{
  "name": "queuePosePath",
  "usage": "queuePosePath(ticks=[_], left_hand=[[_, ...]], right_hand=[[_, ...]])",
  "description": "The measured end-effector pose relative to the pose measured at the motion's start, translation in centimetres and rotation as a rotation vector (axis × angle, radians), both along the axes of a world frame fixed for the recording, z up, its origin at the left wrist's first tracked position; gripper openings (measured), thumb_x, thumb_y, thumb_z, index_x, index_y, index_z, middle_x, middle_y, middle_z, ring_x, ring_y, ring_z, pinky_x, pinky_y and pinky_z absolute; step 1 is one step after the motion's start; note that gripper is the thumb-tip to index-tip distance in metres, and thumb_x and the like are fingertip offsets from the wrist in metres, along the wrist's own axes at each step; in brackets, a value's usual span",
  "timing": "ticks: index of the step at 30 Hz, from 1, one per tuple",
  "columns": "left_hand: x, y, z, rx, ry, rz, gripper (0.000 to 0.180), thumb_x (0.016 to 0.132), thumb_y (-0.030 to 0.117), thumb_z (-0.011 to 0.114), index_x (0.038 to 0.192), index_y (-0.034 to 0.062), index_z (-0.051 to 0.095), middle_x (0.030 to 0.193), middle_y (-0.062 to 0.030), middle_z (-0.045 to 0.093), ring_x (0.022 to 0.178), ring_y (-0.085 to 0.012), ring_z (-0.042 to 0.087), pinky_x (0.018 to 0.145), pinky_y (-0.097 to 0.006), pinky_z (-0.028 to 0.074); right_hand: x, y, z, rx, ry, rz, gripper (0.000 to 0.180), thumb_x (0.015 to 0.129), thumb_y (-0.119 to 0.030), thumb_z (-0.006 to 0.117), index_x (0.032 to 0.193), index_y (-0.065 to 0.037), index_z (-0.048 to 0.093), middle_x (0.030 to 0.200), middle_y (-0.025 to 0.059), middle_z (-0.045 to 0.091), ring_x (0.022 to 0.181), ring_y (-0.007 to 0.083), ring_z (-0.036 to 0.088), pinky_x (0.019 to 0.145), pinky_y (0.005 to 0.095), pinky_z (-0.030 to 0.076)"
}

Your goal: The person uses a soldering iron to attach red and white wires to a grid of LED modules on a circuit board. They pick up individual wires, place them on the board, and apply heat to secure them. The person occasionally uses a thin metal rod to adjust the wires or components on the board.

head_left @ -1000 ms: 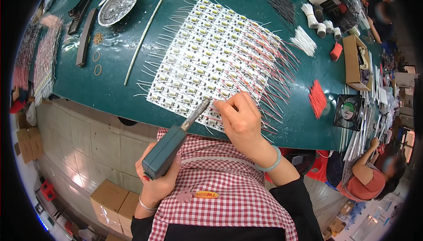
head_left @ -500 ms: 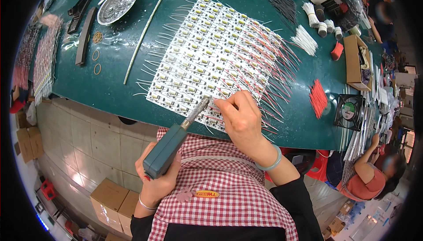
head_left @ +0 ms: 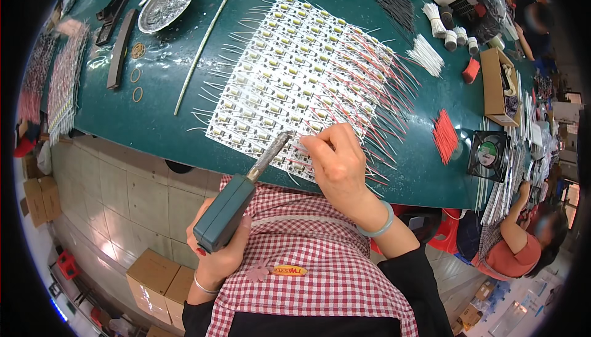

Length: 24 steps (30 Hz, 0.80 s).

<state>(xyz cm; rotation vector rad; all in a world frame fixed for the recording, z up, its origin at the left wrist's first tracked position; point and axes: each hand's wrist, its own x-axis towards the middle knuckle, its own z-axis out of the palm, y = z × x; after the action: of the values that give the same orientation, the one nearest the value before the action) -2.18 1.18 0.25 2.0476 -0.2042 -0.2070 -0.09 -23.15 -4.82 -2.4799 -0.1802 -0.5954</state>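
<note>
My left hand (head_left: 223, 258) is wrapped around the dark green handle of a soldering iron (head_left: 225, 212). Its greyish metal tip points up and right, over the lower part of a white sheet of circuit boards (head_left: 249, 100). Rows of small yellowish components cover that sheet. Thin white wires stick out along its left side, and red and white wires (head_left: 386, 100) fan out on the right. Just right of the iron's tip, my right hand (head_left: 340, 167) is closed in a pinch above the sheet's lower edge. Whatever lies between those fingertips is too small to name.
On the green table (head_left: 154, 112) stand a metal dish (head_left: 166, 7) and, near it, a dark bar (head_left: 122, 50) and rubber bands (head_left: 136, 75). A thin rod (head_left: 203, 50) lies left of the sheet. Red wires (head_left: 445, 137), white wires (head_left: 425, 55) and a fan (head_left: 487, 156) are at right, with a co-worker (head_left: 520, 244) beyond.
The soldering iron and my left hand have shifted slightly left, and the tip has drawn a little away from my right fingertips. My right hand stays pinched at nearly the same place.
</note>
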Motion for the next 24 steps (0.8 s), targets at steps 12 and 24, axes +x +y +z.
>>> queuePosePath(ticks=[12,24], left_hand=[[-0.8,0.7,0.1,-0.003,-0.020,-0.011,0.023,0.076,-0.002,0.075,0.098,-0.0053,0.069,0.095,-0.0150,0.067,0.078,-0.0235,0.066,0.068,-0.032,0.053],[-1.4,1.1,-0.6,0.020,0.049,-0.019,0.020,0.075,-0.003,0.073,0.095,-0.0038,0.069,0.093,-0.0143,0.066,0.078,-0.0245,0.065,0.069,-0.032,0.053]], right_hand=[[-1.1,0.9,0.1,-0.004,0.000,0.016,0.020,0.073,0.003,0.069,0.092,-0.001,0.068,0.079,0.0063,0.051,0.073,0.0244,0.052,0.063,0.0365,0.040],[-1.3,1.3,0.2,0.003,0.032,0.013,0.019,0.073,0.002,0.070,0.092,0.000,0.067,0.079,0.0073,0.051,0.075,0.0249,0.053,0.063,0.0364,0.041]])
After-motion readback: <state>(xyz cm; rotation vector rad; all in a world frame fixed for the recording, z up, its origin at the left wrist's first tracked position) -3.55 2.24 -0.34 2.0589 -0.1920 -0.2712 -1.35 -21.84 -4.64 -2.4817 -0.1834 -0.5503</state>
